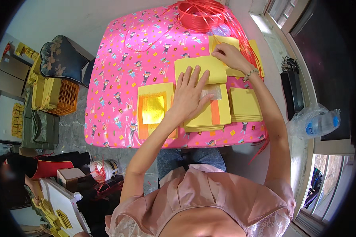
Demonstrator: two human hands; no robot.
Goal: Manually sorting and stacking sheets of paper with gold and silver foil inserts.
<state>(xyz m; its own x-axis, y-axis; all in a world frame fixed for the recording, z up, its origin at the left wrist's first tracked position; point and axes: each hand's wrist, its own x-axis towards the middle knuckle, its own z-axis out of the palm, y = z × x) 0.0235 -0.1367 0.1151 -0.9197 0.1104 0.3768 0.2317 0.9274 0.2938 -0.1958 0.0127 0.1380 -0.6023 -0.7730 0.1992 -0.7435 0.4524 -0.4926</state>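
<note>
My left hand (189, 93) lies flat, fingers apart, on a folded-over sheet of yellow paper (205, 68). Under it is a stack of yellow paper (221, 112) with an orange strip and a shiny clear patch. My right hand (230, 56) is closed at the sheet's upper right, fingertips curled together; what they hold, if anything, is hidden. Behind that hand lies more yellow paper (225, 40). To the left sits a yellow sheet with an orange border and a shiny gold square (153, 110). A smaller yellow paper stack (245, 103) stands at the right.
A pink patterned cloth (118, 71) covers the table. Red plastic strapping (199, 17) is coiled at the far right, its strands trailing down that side. A bagged water bottle (322, 124) is on the right. At left are a chair (63, 59), an orange crate (67, 96) and another person's hand (33, 187).
</note>
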